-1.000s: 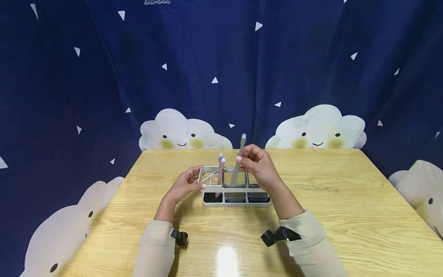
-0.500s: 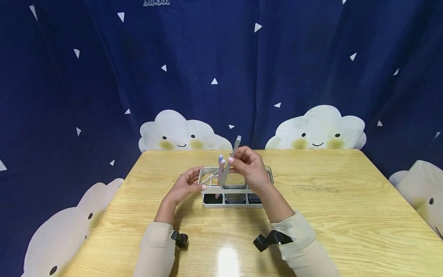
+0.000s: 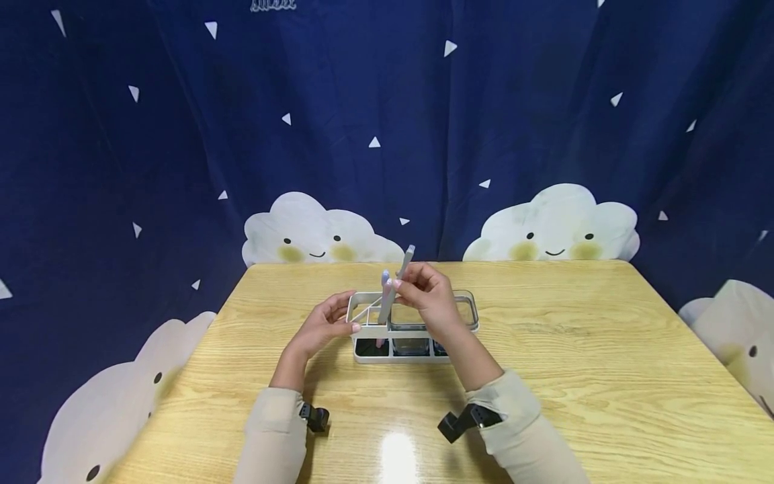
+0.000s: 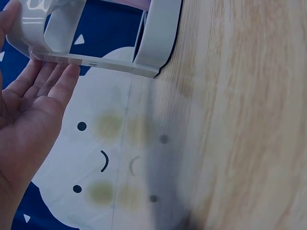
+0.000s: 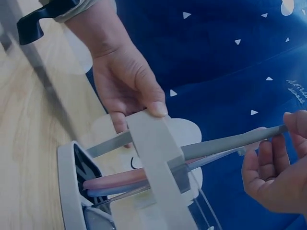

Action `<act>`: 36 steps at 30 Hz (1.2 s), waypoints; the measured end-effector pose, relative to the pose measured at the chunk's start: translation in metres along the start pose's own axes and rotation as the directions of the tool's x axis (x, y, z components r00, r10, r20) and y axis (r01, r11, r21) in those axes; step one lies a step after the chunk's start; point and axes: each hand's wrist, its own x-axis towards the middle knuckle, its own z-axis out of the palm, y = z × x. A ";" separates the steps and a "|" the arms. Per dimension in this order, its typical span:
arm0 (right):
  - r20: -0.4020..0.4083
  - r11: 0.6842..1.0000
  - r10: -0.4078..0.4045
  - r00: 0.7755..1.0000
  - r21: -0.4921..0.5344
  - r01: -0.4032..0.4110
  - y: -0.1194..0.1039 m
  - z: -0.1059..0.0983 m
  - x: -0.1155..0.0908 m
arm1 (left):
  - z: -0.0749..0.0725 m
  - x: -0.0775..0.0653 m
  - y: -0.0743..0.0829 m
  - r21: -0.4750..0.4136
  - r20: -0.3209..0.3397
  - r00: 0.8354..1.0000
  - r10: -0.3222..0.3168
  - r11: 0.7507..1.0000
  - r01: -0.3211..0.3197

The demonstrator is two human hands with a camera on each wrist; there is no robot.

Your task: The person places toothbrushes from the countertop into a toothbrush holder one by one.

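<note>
A white toothbrush holder [image 3: 417, 333] with a compartmented top frame and a dark-floored base stands on the table. My left hand [image 3: 319, 327] grips its left end, thumb on the front of the upper frame and fingers behind. Between thumb and fingers, my right hand [image 3: 432, 300] pinches a grey toothbrush [image 5: 220, 143], bristles up and leaning right. Its lower end overlaps the upper frame beside the left slots in the right wrist view. A pink toothbrush [image 5: 115, 179] and a blue toothbrush [image 3: 385, 276] stand in a left slot, their lower ends at the base.
Clear cups [image 3: 411, 344] sit in the holder's middle and right sections, partly hidden by my right hand. The wooden table [image 3: 605, 349] stretches out on both sides. Behind it hangs a dark blue curtain [image 3: 363, 87] with cloud prints.
My right hand has moved left with the grey toothbrush and lowered it, from over the middle section to the left slots. The left hand keeps its grip on the holder.
</note>
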 end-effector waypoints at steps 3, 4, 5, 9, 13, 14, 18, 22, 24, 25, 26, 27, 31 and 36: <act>-0.015 0.998 0.020 1.000 -0.057 -0.021 0.004 0.000 0.001 | 0.000 0.000 0.001 -0.013 -0.001 1.000 -0.013 1.000 0.013; -0.016 0.997 0.023 1.000 -0.077 -0.024 0.005 0.000 0.001 | 0.001 0.000 0.002 -0.015 -0.001 1.000 -0.014 1.000 0.014; -0.014 0.995 0.027 1.000 -0.094 -0.028 0.006 0.001 0.001 | 0.001 0.001 0.002 -0.017 0.002 1.000 -0.015 1.000 0.015; 0.008 0.989 0.028 1.000 -0.143 -0.026 0.011 0.001 0.001 | 0.000 0.001 0.000 -0.029 0.014 1.000 -0.007 1.000 0.008; 0.025 0.987 0.019 1.000 -0.163 -0.015 0.017 0.000 0.001 | 0.000 0.000 -0.002 -0.043 0.013 1.000 -0.004 0.999 0.004; 0.025 0.986 0.022 0.999 -0.169 -0.017 0.018 0.000 0.001 | 0.000 0.000 -0.002 -0.041 0.011 1.000 0.000 0.999 0.001; 0.018 0.982 0.033 0.999 -0.188 -0.029 0.021 0.000 0.000 | 0.000 0.000 -0.002 -0.023 0.003 1.000 0.007 1.000 -0.007; 0.009 0.977 0.045 0.999 -0.210 -0.042 0.025 0.001 0.000 | -0.001 0.000 -0.002 -0.025 0.003 1.000 0.008 1.000 -0.007; 0.003 0.973 0.053 0.999 -0.227 -0.051 0.027 0.001 0.000 | -0.001 0.000 -0.001 -0.027 0.005 1.000 0.003 1.000 -0.003; -0.003 0.968 0.061 0.998 -0.245 -0.060 0.028 0.001 -0.001 | -0.001 0.000 0.000 -0.025 0.006 1.000 0.000 1.000 0.000; -0.007 0.962 0.068 0.998 -0.265 -0.068 0.029 0.001 -0.001 | -0.001 0.000 0.001 -0.021 0.008 1.000 -0.002 1.000 0.002; -0.011 0.955 0.075 0.997 -0.285 -0.075 0.030 0.001 -0.001 | 0.000 -0.001 0.003 -0.017 0.011 1.000 -0.004 1.000 0.004; -0.027 0.929 0.096 0.995 -0.356 -0.099 0.032 0.003 -0.002 | 0.005 -0.006 0.016 0.002 0.014 1.000 -0.009 1.000 0.009; -0.022 0.900 0.084 0.996 -0.428 -0.086 0.033 0.003 -0.001 | 0.009 -0.010 0.025 -0.006 0.017 1.000 0.007 1.000 -0.007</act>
